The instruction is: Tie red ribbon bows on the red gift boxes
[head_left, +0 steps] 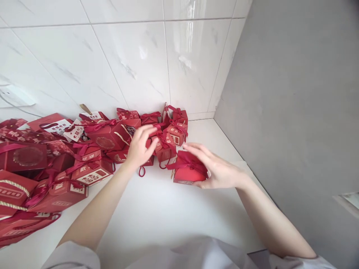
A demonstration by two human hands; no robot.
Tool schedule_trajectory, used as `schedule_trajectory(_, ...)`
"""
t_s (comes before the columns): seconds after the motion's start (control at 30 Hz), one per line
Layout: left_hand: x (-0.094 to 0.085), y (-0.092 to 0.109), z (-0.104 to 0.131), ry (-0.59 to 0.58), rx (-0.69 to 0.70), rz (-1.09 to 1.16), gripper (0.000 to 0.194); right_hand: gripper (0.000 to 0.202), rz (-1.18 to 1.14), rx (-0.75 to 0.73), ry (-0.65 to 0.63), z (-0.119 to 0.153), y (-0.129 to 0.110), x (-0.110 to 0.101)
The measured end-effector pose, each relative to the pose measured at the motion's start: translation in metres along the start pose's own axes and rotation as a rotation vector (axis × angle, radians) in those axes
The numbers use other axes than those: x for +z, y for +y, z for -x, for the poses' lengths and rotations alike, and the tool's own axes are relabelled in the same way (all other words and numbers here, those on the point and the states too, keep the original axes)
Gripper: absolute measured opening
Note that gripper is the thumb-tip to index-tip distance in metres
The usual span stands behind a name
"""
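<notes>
My right hand [213, 168] is wrapped round the right side of a red gift box [187, 172] tied with a dark red ribbon bow. This box is at the right end of the group, over the white surface. My left hand [141, 145] is raised above the pile with its fingers apart and holds nothing I can see. Nearest to it is a smaller red gift box [165, 147] with a ribbon bow. Just behind that one stands another red box [177, 132] with a pale label.
Many red gift boxes [92, 172] with ribbons and rope handles are heaped at the left on the white countertop [157, 209]. A marbled tile wall [134, 56] rises behind, and a grey panel [288, 93] borders the right. A wall socket [17, 96] with a cord is at far left.
</notes>
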State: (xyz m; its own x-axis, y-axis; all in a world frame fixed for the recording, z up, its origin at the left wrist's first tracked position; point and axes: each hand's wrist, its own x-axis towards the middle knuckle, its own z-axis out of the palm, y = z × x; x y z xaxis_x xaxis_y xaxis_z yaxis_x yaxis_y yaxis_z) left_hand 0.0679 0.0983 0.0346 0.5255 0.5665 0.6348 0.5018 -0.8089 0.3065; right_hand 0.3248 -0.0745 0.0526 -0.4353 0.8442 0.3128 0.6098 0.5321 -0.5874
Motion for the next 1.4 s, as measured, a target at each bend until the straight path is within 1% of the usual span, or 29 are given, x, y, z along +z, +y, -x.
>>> schedule_trajectory(0.03,0.004,0.014,0.012,-0.045,0.047,0.081,0.036,0.102,-0.012,-0.01,-0.039,0.001,0.006,0.008)
schedule_trajectory(0.07,0.008,0.027,0.024,-0.106,0.063,0.164,0.034,0.102,-0.03,-0.019,-0.061,0.003,0.011,0.016)
schedule_trajectory(0.1,0.013,0.038,0.036,-0.185,0.048,0.246,0.036,0.101,-0.054,-0.032,-0.077,0.005,0.016,0.024)
schedule_trajectory(0.13,0.019,0.047,0.048,-0.27,0.015,0.338,0.041,0.101,-0.087,-0.054,-0.085,0.007,0.019,0.03)
schedule_trajectory(0.2,0.028,0.059,0.066,-0.411,-0.045,0.533,0.059,0.102,-0.145,-0.079,-0.094,0.011,0.023,0.04)
schedule_trajectory(0.27,0.035,0.065,0.079,-0.486,-0.091,0.682,0.073,0.104,-0.168,-0.054,-0.093,0.015,0.027,0.045)
schedule_trajectory(0.33,0.038,0.066,0.086,-0.49,-0.131,0.741,0.08,0.11,-0.171,0.007,-0.085,0.02,0.031,0.047)
schedule_trajectory(0.43,0.037,0.064,0.093,-0.422,-0.149,0.716,0.084,0.117,-0.229,0.085,-0.086,0.029,0.037,0.049)
schedule_trajectory(0.57,0.037,0.063,0.103,-0.344,-0.076,0.676,0.08,0.114,-0.335,0.152,-0.1,0.037,0.039,0.054)
schedule_trajectory(0.67,0.033,0.06,0.099,-0.274,0.011,0.555,0.071,0.11,-0.337,0.16,-0.087,0.036,0.038,0.056)
schedule_trajectory(0.73,0.025,0.054,0.083,-0.209,0.026,0.379,0.062,0.108,-0.343,0.179,-0.075,0.035,0.038,0.056)
schedule_trajectory(0.8,0.013,0.043,0.053,-0.133,-0.023,0.189,0.051,0.108,-0.36,0.198,-0.068,0.035,0.039,0.056)
schedule_trajectory(0.87,0.001,0.025,0.014,-0.106,-0.082,0.041,0.043,0.107,-0.373,0.194,-0.066,0.034,0.041,0.058)
schedule_trajectory(0.93,-0.006,-0.001,-0.03,-0.074,-0.112,-0.073,0.038,0.107,-0.371,0.179,-0.066,0.034,0.042,0.06)
schedule_trajectory(0.97,-0.006,-0.015,-0.052,-0.079,-0.136,-0.123,0.038,0.107,-0.366,0.173,-0.068,0.034,0.043,0.061)
schedule_trajectory(1.0,-0.004,-0.031,-0.073,-0.12,-0.164,-0.166,0.038,0.107,-0.361,0.168,-0.072,0.034,0.043,0.062)
schedule_trajectory(1.03,0.0,-0.046,-0.092,-0.196,-0.217,-0.213,0.04,0.107,-0.356,0.164,-0.074,0.033,0.043,0.063)
schedule_trajectory(1.07,0.006,-0.06,-0.109,-0.297,-0.315,-0.272,0.046,0.108,-0.352,0.161,-0.077,0.033,0.044,0.064)
schedule_trajectory(1.1,0.013,-0.073,-0.122,-0.412,-0.45,-0.34,0.061,0.108,-0.349,0.157,-0.077,0.033,0.044,0.064)
schedule_trajectory(1.13,0.022,-0.085,-0.133,-0.466,-0.525,-0.363,0.077,0.109,-0.344,0.154,-0.074,0.033,0.044,0.065)
schedule_trajectory(1.17,0.031,-0.095,-0.141,-0.511,-0.59,-0.379,0.089,0.109,-0.336,0.151,-0.07,0.033,0.044,0.065)
schedule_trajectory(1.23,0.049,-0.109,-0.15,-0.555,-0.708,-0.411,0.11,0.11,-0.318,0.151,-0.069,0.033,0.045,0.065)
schedule_trajectory(1.3,0.065,-0.116,-0.154,-0.562,-0.803,-0.452,0.127,0.111,-0.301,0.154,-0.073,0.032,0.044,0.065)
schedule_trajectory(1.33,0.071,-0.117,-0.154,-0.564,-0.842,-0.469,0.131,0.111,-0.294,0.156,-0.076,0.032,0.044,0.065)
schedule_trajectory(1.4,0.08,-0.116,-0.155,-0.566,-0.896,-0.483,0.13,0.111,-0.284,0.157,-0.076,0.031,0.043,0.066)
